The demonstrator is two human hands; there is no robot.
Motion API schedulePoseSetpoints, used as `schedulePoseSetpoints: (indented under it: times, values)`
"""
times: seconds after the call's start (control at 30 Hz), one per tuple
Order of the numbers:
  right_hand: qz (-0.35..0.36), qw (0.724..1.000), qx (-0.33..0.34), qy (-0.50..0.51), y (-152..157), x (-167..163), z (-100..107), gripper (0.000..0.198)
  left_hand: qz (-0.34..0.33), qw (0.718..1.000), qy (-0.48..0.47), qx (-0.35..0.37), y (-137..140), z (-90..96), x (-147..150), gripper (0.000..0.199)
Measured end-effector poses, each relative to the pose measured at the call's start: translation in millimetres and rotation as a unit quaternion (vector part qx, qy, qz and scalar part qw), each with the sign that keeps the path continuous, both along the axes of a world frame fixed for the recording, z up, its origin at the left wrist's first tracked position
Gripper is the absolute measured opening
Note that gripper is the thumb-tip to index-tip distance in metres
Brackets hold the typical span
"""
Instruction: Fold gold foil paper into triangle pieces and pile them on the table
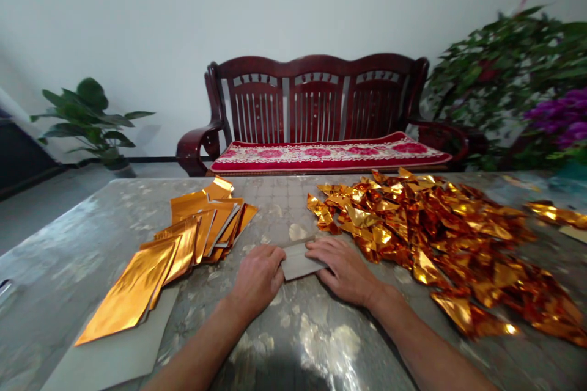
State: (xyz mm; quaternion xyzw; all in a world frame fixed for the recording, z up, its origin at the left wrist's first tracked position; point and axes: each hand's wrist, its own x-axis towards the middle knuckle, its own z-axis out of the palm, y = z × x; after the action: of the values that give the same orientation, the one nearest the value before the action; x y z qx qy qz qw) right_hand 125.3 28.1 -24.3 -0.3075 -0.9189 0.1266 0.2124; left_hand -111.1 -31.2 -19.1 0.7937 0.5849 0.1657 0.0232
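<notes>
A sheet of foil paper (300, 261), its pale grey side facing up, lies on the table between my two hands. My left hand (260, 274) pinches its left edge, fingers curled. On the opposite side, my right hand (342, 269) has its thumb and fingers closed on the right end of the sheet. To the left lies a fanned stack of flat gold foil sheets (132, 287), some showing grey undersides. A large heap of folded gold foil pieces (413, 220) spreads out on the right.
The table (270, 342) has a shiny patterned cover. A grey sheet (119, 348) lies under the near end of the stack. Behind the table stand a dark wooden bench (316, 98), a potted plant (92, 119) and tall foliage (499, 67) with purple flowers.
</notes>
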Motion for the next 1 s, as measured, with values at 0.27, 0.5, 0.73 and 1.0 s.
schedulePoseSetpoints:
  times: [0.27, 0.5, 0.73, 1.0]
  values:
    - [-0.064, 0.997, -0.029, 0.007, 5, -4, 2, 0.027, 0.022, 0.998, 0.045, 0.027, -8, 1.3, 13, 0.024]
    - [-0.146, 0.987, -0.049, 0.048, 9, -18, -3, 0.022, 0.104, 0.994, -0.024, 0.018, 4, 0.4, 14, 0.02]
    - [-0.178, 0.978, -0.063, 0.089, 10, -25, -7, 0.009, 0.138, 0.989, -0.056, -0.003, 10, -1.9, 15, 0.014]
    - [-0.181, 0.977, -0.062, 0.099, 13, -27, -9, 0.008, 0.15, 0.986, -0.068, -0.009, 13, -3.9, 15, 0.008]
